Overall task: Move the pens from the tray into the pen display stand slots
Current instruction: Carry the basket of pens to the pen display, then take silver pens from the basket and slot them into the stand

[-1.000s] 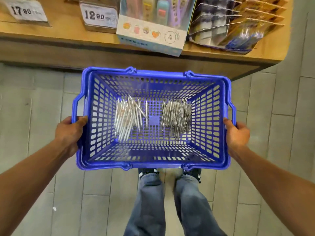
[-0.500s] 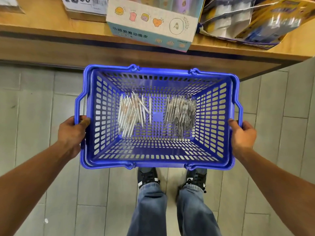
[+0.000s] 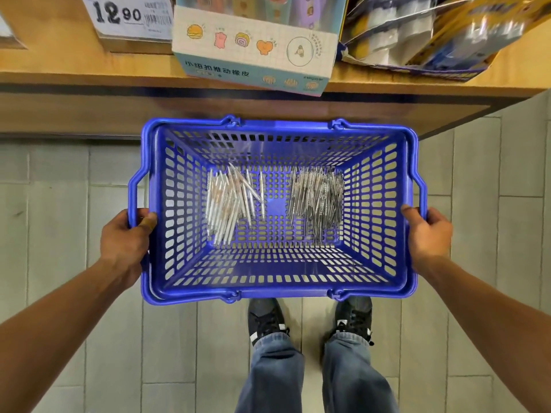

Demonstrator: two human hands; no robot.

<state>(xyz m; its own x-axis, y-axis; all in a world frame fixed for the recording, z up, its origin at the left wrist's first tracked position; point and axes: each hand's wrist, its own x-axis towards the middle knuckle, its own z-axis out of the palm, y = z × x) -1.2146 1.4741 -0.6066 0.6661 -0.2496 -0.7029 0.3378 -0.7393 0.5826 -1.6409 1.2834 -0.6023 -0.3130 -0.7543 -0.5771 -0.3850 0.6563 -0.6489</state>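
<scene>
I hold a blue plastic basket [image 3: 277, 289] level in front of me, above the floor. My left hand [image 3: 125, 239] grips its left rim, thumb over the edge. My right hand [image 3: 426, 234] grips the right rim the same way. Two piles of pens lie on the basket's bottom: a whitish pile [image 3: 231, 204] on the left and a darker grey pile [image 3: 316, 201] on the right. No pen display stand shows in this view.
A wooden shelf [image 3: 89, 73] runs along the top, just beyond the basket. On it stand a price card reading 12.90 [image 3: 128, 16], a pastel eraser display box [image 3: 253, 52] and plastic-wrapped packs [image 3: 432, 34]. Below are grey floor tiles and my own legs and shoes [image 3: 310, 326].
The view has dropped and closed in on the shelf edge; the basket sits lower in frame and nearer the shelf. Both hands keep their grip and the pens stay in place.
</scene>
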